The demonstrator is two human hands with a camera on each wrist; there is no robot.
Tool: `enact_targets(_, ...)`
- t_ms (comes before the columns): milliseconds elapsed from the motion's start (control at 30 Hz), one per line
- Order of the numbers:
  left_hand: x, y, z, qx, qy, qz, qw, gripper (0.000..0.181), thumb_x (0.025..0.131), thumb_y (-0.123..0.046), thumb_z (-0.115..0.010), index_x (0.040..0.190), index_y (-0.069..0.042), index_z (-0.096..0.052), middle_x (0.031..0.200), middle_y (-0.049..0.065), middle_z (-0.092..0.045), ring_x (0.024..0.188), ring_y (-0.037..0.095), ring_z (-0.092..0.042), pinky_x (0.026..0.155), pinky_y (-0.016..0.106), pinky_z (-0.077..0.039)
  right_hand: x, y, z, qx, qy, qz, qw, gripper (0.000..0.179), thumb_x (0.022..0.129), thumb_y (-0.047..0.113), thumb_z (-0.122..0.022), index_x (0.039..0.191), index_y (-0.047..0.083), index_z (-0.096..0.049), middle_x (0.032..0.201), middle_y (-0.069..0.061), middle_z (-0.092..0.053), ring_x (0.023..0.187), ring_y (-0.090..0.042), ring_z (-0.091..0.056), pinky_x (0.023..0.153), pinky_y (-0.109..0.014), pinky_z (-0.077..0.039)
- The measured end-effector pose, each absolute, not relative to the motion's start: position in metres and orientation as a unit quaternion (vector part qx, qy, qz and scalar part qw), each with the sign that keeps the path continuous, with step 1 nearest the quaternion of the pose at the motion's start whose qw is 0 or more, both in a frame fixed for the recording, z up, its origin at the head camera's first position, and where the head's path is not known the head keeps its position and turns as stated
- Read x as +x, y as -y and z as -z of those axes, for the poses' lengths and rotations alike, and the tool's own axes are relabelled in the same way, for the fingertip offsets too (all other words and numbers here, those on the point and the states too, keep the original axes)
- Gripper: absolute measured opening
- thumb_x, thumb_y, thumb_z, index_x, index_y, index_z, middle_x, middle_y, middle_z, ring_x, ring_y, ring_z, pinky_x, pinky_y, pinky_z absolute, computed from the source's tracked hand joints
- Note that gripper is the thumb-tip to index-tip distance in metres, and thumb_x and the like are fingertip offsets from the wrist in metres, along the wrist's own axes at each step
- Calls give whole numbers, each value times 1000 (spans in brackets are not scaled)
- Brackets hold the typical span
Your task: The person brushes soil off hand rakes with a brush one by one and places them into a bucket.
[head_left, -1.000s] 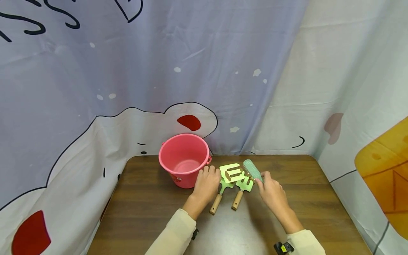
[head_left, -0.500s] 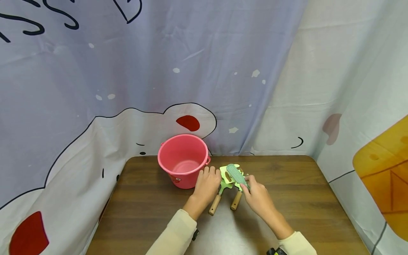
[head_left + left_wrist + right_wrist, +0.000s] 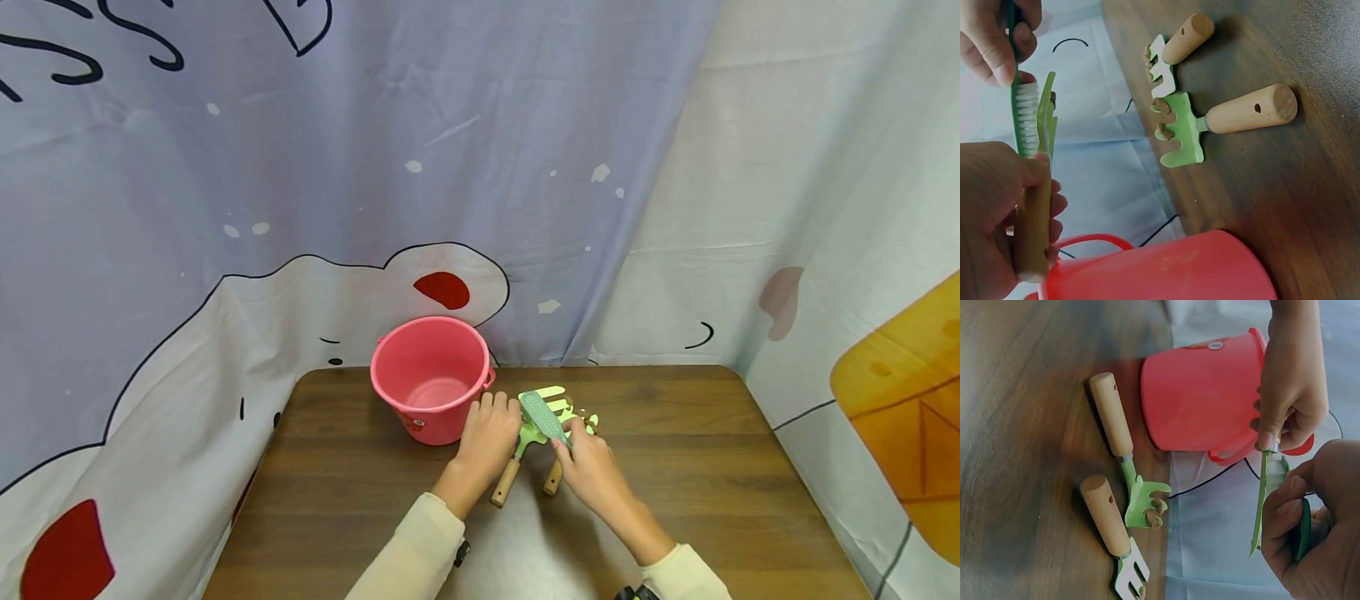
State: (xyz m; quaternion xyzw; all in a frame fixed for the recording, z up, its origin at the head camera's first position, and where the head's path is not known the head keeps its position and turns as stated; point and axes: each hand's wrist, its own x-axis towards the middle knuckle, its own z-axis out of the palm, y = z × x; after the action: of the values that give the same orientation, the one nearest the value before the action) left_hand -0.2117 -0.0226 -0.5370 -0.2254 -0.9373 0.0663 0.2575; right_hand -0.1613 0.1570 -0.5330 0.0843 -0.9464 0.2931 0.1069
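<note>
My left hand grips the wooden handle of a small green hand fork, its flat tines raised above the table. In my right hand is a green brush, pinched between thumb and fingers. The left wrist view shows its white bristles facing the fork's head, right against it. Beneath them on the table lie a green hand rake and another green fork, both wooden-handled, with brown clumps on their tines. From the head view, the brush partly covers the held fork.
A pink bucket stands just left of my left hand, near the back of the wooden table. Behind the table hangs a printed curtain, which also runs along both sides.
My right hand has moved left with the brush, from beside the held fork to over its head. The left hand has stayed nearly still; the bucket has not moved.
</note>
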Motion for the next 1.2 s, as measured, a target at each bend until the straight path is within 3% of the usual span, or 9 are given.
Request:
enact_targets(400, -211, 22, 538, -226, 936, -65, 262, 10, 98, -18, -59, 93, -13, -66, 87, 4, -61, 82, 22, -60, 64, 32, -46, -165, -163, 535, 101, 945, -267, 158, 22, 95, 12, -71, 109, -1, -59, 67, -3, -60, 59, -19, -57, 53, -37, -46)
enact_targets(900, -210, 24, 534, -218, 940, -52, 258, 8, 98, -18, -62, 93, -13, -66, 88, 4, -62, 83, 23, -60, 64, 33, -46, -168, -166, 527, 60, 955, -262, 127, 24, 100, 20, -67, 114, 3, -60, 78, -16, -70, 70, -35, -69, 56, -50, -51)
enact_targets(1200, -209, 31, 533, -221, 944, -50, 239, 8, 92, -19, -70, 95, -13, -65, 90, 4, -62, 85, 24, -61, 68, 34, -48, -173, -187, 527, 22, 958, -268, 102, 25, 102, 19, -63, 119, 1, -58, 86, -18, -72, 72, -32, -67, 56, -47, -50)
